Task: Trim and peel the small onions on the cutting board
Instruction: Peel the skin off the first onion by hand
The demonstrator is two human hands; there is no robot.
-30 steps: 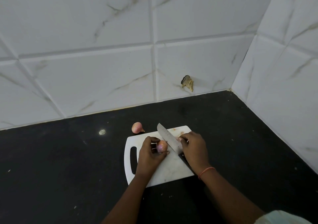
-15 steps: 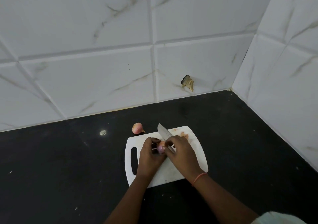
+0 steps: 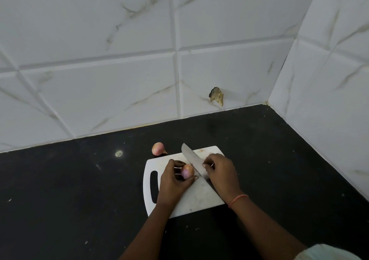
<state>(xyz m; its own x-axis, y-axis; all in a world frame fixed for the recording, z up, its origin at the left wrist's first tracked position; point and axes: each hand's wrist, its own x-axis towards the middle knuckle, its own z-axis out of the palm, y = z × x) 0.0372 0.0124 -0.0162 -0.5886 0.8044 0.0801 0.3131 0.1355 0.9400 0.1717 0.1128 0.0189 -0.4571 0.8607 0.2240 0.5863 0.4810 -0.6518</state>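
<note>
My left hand (image 3: pixel 174 181) is curled round a small pinkish onion (image 3: pixel 187 171), pinched between thumb and fingertips above the middle of the cutting board (image 3: pixel 196 198). My right hand (image 3: pixel 222 172) sits just beside it, fingers wrapped round the knife (image 3: pixel 192 160) where blade meets handle; the dark handle runs back under the palm and the blade points away from me and to the left, its lower part passing close by the onion. I cannot tell whether the edge touches the onion. The two hands are near each other but not touching. A thin orange band (image 3: pixel 238 200) circles the right wrist.

The board is white plastic with a slot handle at its left end, lying slightly askew on the counter (image 3: pixel 79 199). A faint reddish smear marks the board's far edge. A second small onion (image 3: pixel 158 149), still in its skin with a little tail, lies on the counter just off the board's far left corner.

The counter is black stone, flecked with pale specks and one bright spot (image 3: pixel 119 153) to the left of the onion. Behind it and along the right side rise walls of white marble-look tiles (image 3: pixel 99 92) that meet in a corner. One tile on the back wall has a chipped hole (image 3: pixel 216 98) low down, showing brownish material. A bit of pale sleeve (image 3: pixel 327 252) shows at the bottom right.
</note>
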